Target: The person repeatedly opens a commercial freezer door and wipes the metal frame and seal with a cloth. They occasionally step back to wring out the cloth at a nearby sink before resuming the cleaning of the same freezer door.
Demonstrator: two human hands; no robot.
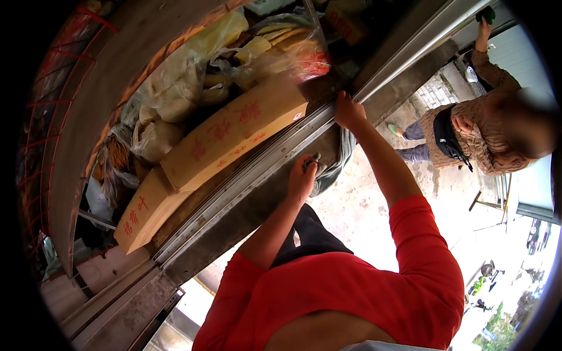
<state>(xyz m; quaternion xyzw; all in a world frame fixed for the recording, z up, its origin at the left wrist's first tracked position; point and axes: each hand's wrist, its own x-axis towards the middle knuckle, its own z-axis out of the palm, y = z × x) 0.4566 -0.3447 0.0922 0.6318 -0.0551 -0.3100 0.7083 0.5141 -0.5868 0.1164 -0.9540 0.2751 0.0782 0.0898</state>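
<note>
My left hand (pixel 303 177) grips a bunched part of a grey-green cloth (pixel 336 169), beside the outer side of the sill. The rest of the cloth hangs down to the right of it. My right hand (pixel 350 110) rests with curled fingers at the metal window track (pixel 259 169), near a corner of the frame; whether it holds anything there is hidden. Just inside the track lie long cardboard boxes (pixel 237 131) with red writing, close to both hands.
Behind the boxes are plastic bags of goods (pixel 175 87). A red wire rack (pixel 57 127) stands at the far left. At the right another person (pixel 474 127) in a brown knit top raises one hand, holding a dark green cloth (pixel 485 16) against the frame.
</note>
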